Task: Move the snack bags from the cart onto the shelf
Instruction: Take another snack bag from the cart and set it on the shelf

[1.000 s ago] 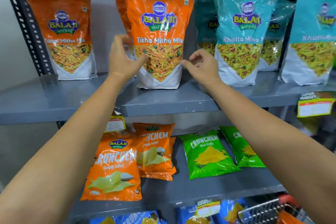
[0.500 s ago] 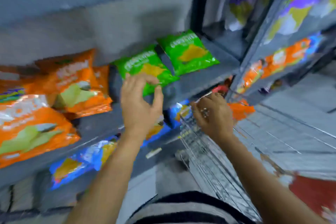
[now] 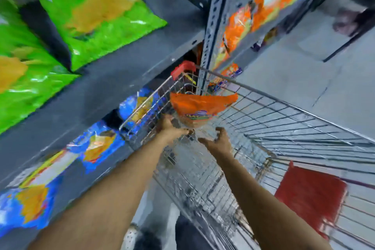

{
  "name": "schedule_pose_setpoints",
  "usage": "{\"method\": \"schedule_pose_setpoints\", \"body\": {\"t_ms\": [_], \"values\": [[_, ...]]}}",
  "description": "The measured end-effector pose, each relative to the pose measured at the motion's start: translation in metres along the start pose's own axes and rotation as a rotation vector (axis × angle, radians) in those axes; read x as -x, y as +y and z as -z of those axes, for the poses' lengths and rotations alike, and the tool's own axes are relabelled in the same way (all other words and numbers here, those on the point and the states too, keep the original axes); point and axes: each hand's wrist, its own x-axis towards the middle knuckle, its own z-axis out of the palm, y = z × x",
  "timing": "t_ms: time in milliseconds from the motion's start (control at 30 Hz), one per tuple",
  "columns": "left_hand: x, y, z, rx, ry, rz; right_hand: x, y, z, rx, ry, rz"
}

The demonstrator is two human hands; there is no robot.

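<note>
An orange snack bag stands upright in the front corner of the wire cart, its pale bottom pointing down towards me. Both my arms reach down into the cart. My left hand grips the bag's lower left edge. My right hand curls around the bag's pale bottom from the right. The picture is blurred, so the fingers are hard to make out. The grey shelf rises at the left, right beside the cart.
Green chip bags lie on the shelf above, and blue bags on the tier below. A perforated steel upright stands behind the cart's red corner. The red seat flap is at the cart's near end. Grey floor lies to the right.
My view swung from the upper shelf down to the cart. Both hands left the standing orange bag on the shelf, dropped into the cart and closed on another orange bag.
</note>
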Motion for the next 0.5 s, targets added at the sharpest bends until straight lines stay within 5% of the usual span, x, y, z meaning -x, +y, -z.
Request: {"method": "schedule_pose_setpoints", "body": {"t_ms": [167, 333, 500], "values": [[-0.025, 0.016, -0.01, -0.036, -0.07, -0.067, -0.095, 0.01, 0.006, 0.094, -0.086, 0.151], [-0.042, 0.022, -0.025, -0.204, 0.016, 0.017, -0.121, -0.005, 0.002, 0.265, -0.217, 0.222], [-0.037, 0.018, -0.026, -0.196, -0.019, -0.034, -0.107, 0.013, 0.006, 0.295, -0.171, 0.236]]}}
